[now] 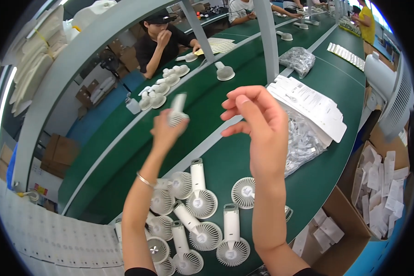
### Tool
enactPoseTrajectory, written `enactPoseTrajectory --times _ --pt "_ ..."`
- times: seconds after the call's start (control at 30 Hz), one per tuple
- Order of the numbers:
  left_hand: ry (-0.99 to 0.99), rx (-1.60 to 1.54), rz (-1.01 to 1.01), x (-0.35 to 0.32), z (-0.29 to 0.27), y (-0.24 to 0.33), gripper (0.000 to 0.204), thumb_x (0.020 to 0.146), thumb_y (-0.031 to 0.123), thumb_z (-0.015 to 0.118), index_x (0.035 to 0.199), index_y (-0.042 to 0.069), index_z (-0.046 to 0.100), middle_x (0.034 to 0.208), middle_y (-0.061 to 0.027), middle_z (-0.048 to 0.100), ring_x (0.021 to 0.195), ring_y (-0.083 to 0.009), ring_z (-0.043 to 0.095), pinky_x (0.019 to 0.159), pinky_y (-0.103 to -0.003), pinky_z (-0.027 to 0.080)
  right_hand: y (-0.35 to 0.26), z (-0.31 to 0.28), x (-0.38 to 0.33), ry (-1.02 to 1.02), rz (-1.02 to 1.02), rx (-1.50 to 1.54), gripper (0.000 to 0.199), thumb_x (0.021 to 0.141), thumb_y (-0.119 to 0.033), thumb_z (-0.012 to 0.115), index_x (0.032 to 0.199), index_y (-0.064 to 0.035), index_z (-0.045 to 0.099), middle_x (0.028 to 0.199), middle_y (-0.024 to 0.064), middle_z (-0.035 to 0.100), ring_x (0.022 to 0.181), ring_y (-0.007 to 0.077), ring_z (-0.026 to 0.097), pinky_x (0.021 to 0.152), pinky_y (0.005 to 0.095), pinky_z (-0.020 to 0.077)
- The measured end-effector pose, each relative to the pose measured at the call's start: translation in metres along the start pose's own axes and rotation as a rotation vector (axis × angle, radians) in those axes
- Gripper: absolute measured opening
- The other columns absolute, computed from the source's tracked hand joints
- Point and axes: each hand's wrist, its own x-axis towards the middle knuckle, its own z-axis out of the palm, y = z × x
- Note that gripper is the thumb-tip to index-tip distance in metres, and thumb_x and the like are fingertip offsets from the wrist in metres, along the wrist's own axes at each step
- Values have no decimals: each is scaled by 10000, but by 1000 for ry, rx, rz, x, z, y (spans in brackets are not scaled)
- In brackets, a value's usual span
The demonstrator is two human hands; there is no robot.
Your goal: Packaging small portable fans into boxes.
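Over the green conveyor belt, my left hand (164, 131) grips a small white handheld fan (178, 106), both a little blurred by motion. My right hand (262, 115) is raised to its right, with fingers curled loosely, apart, and nothing visible between them. Below my arms, several white handheld fans with round grilles, such as one upright fan (201, 202), lie close together on the green tabletop (225, 156). My forearms cover some of them. Just right of my right wrist is a clear plastic bag of small white and grey parts (301, 142).
An opened white carton (308, 103) rests on that bag. Another plastic bag (297, 61) lies farther back. Cardboard boxes (379, 184) of white pieces stand at the right. White boxes (46, 239) line the lower left. Across the belt sits a co-worker (158, 46) near more fans.
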Motion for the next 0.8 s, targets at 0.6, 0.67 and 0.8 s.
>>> enactPoseTrajectory --times 0.6,0.67,0.8 --pt "-271 312 245 -167 44 62 677 789 439 650 1303 52 439 1242 -227 440 1169 -364 427 964 -515 266 -53 -26 -34 -66 -204 128 149 903 -138 558 931 -5 618 822 34 626 729 79 597 569 228 513" --pt "-289 300 224 -172 43 61 678 809 436 640 1328 58 422 1319 -231 392 1216 -367 401 1006 -523 239 -62 -38 -38 -36 -283 107 156 891 -151 573 920 -5 621 791 22 620 710 69 585 564 233 514" --pt "-91 214 379 -192 18 102 585 869 349 604 1321 19 433 1349 -241 385 1237 -376 403 1024 -488 282 -96 -90 -35 114 -536 -95 162 865 -153 588 860 8 599 713 52 605 653 94 563 589 261 470"
